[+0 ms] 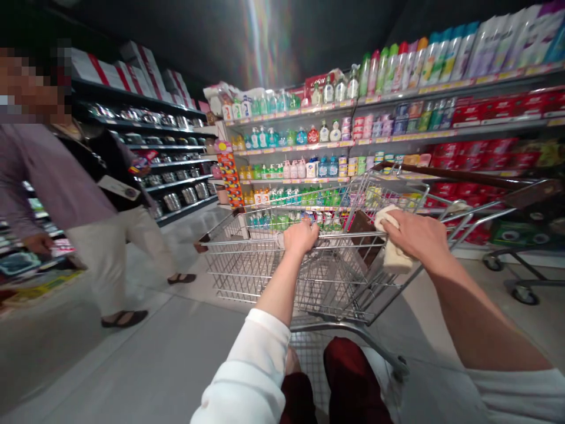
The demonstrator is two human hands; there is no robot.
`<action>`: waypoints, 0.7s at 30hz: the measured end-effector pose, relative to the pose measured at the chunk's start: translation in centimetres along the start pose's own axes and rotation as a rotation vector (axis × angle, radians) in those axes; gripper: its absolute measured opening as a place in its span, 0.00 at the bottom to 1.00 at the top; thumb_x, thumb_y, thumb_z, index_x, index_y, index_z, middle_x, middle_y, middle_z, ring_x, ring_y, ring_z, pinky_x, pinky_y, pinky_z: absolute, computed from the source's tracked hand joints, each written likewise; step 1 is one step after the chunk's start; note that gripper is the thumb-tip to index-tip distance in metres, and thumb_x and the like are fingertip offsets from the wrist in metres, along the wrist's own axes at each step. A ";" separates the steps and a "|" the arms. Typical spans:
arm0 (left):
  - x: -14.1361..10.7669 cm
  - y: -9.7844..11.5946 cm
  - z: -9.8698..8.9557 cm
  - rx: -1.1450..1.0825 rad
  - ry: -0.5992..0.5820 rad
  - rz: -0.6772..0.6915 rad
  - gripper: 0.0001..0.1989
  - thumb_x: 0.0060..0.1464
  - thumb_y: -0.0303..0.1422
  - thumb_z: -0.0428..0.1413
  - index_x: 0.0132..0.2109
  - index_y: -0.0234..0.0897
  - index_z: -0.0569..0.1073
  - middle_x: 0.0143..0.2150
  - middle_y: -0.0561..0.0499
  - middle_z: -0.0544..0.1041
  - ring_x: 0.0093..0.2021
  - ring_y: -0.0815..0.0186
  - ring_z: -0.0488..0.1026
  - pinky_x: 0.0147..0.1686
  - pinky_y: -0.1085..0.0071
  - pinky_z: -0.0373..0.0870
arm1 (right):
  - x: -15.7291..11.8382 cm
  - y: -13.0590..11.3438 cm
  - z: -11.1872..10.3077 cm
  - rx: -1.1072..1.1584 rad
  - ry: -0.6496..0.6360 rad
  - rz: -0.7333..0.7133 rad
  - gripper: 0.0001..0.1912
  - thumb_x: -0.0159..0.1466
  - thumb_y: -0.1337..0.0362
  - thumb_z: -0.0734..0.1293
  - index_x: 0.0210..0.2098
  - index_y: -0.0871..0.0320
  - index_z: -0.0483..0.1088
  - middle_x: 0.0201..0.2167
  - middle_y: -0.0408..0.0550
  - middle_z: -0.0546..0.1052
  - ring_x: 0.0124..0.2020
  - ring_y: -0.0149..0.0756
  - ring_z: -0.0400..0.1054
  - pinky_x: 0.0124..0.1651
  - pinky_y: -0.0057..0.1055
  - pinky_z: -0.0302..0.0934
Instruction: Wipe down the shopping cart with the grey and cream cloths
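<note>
A wire shopping cart [251,268] stands sideways in front of me, its basket to the left and its brown handle at the upper right. My left hand [301,237] is closed round the top side rail of the basket. Farther right, my right hand [417,234] grips a cream cloth [398,256], which lies over the same rail near the brown flap [366,238] and hangs down outside it. The bottom of the basket shows bare wire.
A person [106,194] in a mauve shirt walks at the left, holding a small colourful packet. Shelves [291,147] of bottles run behind the cart. Metal pots [172,200] fill the left shelves. Another cart's wheels [524,293] show at the right.
</note>
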State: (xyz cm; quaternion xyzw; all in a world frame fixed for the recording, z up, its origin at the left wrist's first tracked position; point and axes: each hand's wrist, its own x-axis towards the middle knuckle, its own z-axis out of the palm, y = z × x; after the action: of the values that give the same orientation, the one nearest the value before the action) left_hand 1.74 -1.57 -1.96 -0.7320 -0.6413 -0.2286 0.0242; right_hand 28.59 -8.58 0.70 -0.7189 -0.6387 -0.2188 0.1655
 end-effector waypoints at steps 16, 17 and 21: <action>-3.1 -1.8 -2.1 -0.570 0.263 0.012 0.23 0.63 0.50 0.43 0.29 0.39 0.68 0.28 0.54 0.71 0.33 0.68 0.69 0.36 0.74 0.63 | -5.4 -1.0 -1.8 -0.026 0.155 -0.049 0.27 0.72 0.48 0.49 0.47 0.60 0.70 0.44 0.53 0.74 0.36 0.27 0.58 0.37 0.30 0.32; -3.4 -1.8 -2.1 -0.658 0.323 -0.001 0.22 0.63 0.49 0.43 0.28 0.38 0.66 0.27 0.55 0.69 0.32 0.69 0.68 0.35 0.75 0.63 | -5.5 -1.0 -1.9 -0.023 0.160 -0.055 0.27 0.72 0.49 0.48 0.47 0.60 0.70 0.44 0.53 0.74 0.36 0.27 0.58 0.37 0.30 0.32; -6.2 -1.4 -1.3 -0.807 0.542 -0.052 0.20 0.64 0.46 0.43 0.31 0.38 0.66 0.29 0.55 0.70 0.34 0.70 0.68 0.38 0.76 0.65 | -5.8 -0.7 -2.0 -0.028 0.180 -0.068 0.27 0.73 0.50 0.49 0.46 0.61 0.70 0.42 0.54 0.74 0.35 0.28 0.58 0.38 0.31 0.33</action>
State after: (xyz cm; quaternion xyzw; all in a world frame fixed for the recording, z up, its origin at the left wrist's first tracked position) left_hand -0.41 -7.53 -3.47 -0.5809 -0.4904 -0.6418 -0.1011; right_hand 27.16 -14.41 -0.69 -0.6765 -0.6421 -0.2971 0.2045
